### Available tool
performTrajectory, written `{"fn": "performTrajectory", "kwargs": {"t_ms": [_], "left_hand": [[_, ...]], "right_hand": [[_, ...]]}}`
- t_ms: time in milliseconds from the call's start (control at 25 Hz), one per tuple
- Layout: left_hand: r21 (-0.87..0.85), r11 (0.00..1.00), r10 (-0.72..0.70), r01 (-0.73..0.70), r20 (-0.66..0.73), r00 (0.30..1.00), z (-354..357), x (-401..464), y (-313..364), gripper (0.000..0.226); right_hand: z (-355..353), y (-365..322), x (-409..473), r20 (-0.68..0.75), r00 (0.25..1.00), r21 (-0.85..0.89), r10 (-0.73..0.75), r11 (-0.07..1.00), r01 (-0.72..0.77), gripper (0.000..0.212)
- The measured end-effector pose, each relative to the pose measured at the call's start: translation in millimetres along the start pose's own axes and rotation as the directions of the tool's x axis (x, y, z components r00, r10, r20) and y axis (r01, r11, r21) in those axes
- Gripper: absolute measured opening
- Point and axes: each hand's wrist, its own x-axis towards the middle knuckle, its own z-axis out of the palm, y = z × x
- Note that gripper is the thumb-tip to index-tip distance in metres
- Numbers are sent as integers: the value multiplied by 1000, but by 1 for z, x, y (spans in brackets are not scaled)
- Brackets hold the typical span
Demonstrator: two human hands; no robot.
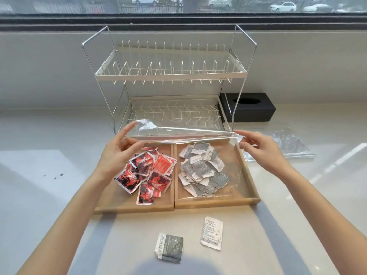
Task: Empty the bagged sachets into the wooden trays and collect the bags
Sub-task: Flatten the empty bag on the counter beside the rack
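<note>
Above the right wooden tray (250, 175), both the left hand (117, 153) and right hand (260, 147) pinch a clear bag (198, 133) stretched over the grey sachets (202, 171), and a careless pull could flick more out beside the two loose sachets (211, 233) on the counter.

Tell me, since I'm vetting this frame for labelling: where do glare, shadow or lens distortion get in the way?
Head view: window glare streaks the countertop at right; the clear plastic bag held by the left hand and right hand shows mostly as bright highlights; a soft shadow falls near the two loose grey sachets; wide-angle bending bows the dish rack and window ledge.
</note>
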Motion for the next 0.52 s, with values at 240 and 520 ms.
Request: {"fn": "performTrajectory", "kwargs": {"t_ms": [240,520], "left_hand": [[81,989,124,-125,24,992,13,-22,32,35],[248,941,218,-230,75,973,56,-34,71,27]], "right_hand": [[-29,-5,-21,-185,980,5,-67,998,69,18],[-87,14,-33,-277,958,-17,-73,997,71,7]]}}
